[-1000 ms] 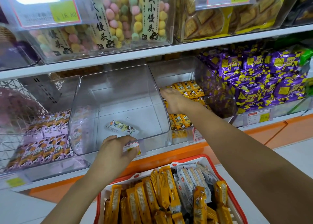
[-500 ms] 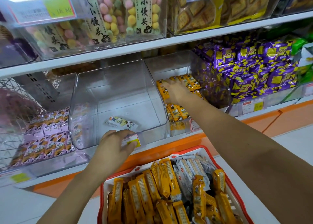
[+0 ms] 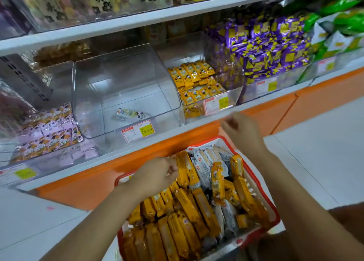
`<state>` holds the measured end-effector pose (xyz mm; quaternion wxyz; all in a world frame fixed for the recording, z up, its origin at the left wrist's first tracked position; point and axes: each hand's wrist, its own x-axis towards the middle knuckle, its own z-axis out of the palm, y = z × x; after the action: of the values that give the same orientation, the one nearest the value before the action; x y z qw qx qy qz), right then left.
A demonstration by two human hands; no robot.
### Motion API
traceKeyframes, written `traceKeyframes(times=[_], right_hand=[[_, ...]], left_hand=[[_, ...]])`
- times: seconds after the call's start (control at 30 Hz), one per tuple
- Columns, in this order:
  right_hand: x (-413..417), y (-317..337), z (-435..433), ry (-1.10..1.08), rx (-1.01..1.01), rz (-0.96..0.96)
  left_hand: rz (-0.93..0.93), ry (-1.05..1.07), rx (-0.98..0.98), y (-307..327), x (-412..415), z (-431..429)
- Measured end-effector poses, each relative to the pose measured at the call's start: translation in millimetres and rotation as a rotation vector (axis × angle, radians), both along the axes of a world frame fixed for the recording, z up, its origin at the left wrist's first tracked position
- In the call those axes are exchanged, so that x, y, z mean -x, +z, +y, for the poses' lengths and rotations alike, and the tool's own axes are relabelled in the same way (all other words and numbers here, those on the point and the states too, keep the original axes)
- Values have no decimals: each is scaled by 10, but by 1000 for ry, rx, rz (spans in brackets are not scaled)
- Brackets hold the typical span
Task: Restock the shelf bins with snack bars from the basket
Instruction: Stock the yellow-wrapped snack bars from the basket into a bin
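A red basket (image 3: 275,219) at the bottom centre is packed with yellow snack bars (image 3: 189,207) and some white ones (image 3: 204,164). My left hand (image 3: 157,176) is down in the basket's far left corner, fingers curled around the top end of a yellow bar (image 3: 183,168). My right hand (image 3: 242,131) hovers blurred above the basket's far rim, fingers loosely bent with nothing in them. On the shelf, the middle clear bin (image 3: 126,79) holds a single white bar (image 3: 130,114). The bin to its right (image 3: 234,95) holds rows of yellow bars (image 3: 195,79).
A left bin (image 3: 49,130) holds pink and orange bars. Purple packs (image 3: 266,49) and green packs (image 3: 338,20) fill the bins further right. An upper shelf (image 3: 118,24) carries bagged sweets. An orange base panel (image 3: 275,114) runs below the shelf, with white floor on both sides.
My right hand has pulled out of the yellow-bar bin and dropped toward the basket. My left hand left the middle bin's front edge and went down into the basket onto a yellow bar.
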<state>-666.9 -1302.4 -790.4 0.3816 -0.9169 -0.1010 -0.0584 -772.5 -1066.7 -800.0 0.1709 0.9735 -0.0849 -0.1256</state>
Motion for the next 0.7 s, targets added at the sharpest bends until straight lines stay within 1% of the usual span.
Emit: traceKeyframes(times=[0.07, 0.13, 0.23, 0.27, 0.3, 0.4, 0.43, 0.5, 0.6, 0.7], right_hand=[[266, -344, -144, 12, 93, 209], [565, -662, -213, 7, 146, 374], [904, -964, -225, -3, 148, 522], [980, -1002, -201, -18, 126, 535], [1033, -1036, -165, -23, 114, 526], [1088, -1098, -72, -34, 155, 443], [1097, -1078, -59, -46, 128, 438], [1107, -1029, -69, -75, -10, 446], [1118, -909, -112, -127, -208, 526], [1081, -793, -149, -81, -305, 582]], left_hand=[[137, -11, -11, -206, 43, -81], [235, -48, -19, -381, 115, -157], [312, -117, -65, -572, 241, -264], [315, -92, -51, -627, 284, -303], [304, -22, -20, -672, 328, -355], [190, 327, 39, -784, 428, -522], [175, 423, 16, -804, 452, -566], [197, 549, -2, -812, 464, -626], [287, 640, 144, -746, 432, -661], [384, 629, 250, -698, 420, -668]])
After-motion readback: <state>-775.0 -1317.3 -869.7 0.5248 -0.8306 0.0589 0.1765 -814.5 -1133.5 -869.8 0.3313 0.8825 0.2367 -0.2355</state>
